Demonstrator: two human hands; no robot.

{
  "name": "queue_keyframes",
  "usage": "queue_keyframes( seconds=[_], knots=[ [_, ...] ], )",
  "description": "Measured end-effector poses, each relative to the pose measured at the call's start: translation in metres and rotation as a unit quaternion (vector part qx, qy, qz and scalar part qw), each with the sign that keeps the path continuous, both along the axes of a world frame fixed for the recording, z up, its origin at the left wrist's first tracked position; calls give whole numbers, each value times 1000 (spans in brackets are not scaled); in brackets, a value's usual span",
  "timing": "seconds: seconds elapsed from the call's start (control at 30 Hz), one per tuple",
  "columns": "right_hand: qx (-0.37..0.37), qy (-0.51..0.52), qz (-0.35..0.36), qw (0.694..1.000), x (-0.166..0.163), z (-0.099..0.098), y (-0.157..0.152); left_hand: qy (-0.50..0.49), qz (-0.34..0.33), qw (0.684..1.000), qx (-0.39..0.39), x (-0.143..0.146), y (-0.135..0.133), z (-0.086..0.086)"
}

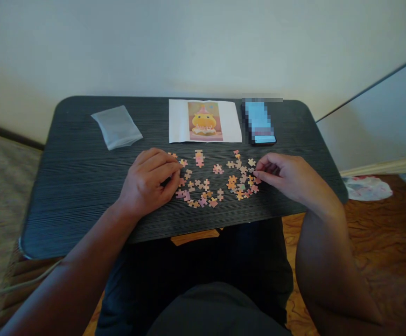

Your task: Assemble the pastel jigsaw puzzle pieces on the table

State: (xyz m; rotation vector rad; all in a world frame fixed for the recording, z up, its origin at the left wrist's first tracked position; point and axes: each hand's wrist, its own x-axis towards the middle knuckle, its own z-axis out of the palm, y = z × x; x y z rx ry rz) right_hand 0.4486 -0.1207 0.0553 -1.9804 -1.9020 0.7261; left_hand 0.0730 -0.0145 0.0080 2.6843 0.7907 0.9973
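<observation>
Jigsaw pieces point(218, 169) lie between left hand point(150, 179) and right hand point(286, 173); I cannot tell either grip's state.

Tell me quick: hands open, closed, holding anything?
Left hand: curled by puzzle pieces; grip can't be told.
Right hand: curled by puzzle pieces; grip can't be told.

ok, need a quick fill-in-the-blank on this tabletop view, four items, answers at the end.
1. The loose pieces between the person's left hand and right hand belong to a ____ puzzle.
2. The printed sheet lies between the translucent plastic bag and the ____.
3. The translucent plastic bag is nearer the person's ____ hand than the other one.
4. The dark tabletop has ____ rather than sharp corners.

Missing words: jigsaw; smartphone; left; rounded.
</observation>
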Motion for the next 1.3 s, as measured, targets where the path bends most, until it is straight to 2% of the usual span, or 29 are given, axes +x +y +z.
queue_keyframes(
  seconds=[0.1,0.2,0.3,0.4,0.67,0.77,0.87,0.93,1.07,1.2,1.3],
  knots=[
    [39,124,-13,991,-21,7,6,-6,-9,1000,-14,1,-1,2],
    [34,226,38,973,-53,8,21,-16,-13,999,-44,5,-3,7],
    [16,243,82,967,-82,2,40,-20,-12,998,-66,8,-4,9],
    [-1,254,109,961,-97,-7,57,-25,-22,998,-56,10,-4,8],
    [-16,275,139,951,-104,-23,70,-29,-43,998,-35,16,-1,8],
    [-21,285,145,947,-107,-24,69,-2,-55,997,-52,19,2,10],
    [-7,280,134,951,-107,-21,68,27,-63,996,-66,21,4,11],
    [31,266,112,957,-102,-16,66,33,-49,997,-56,21,6,11],
    [109,174,68,976,-83,-9,61,52,-4,997,-61,22,10,8],
    [133,70,122,981,-70,-16,55,65,16,994,-82,25,14,6],
    [146,40,165,975,-68,-24,48,72,18,993,-94,28,16,5]
  ],
)
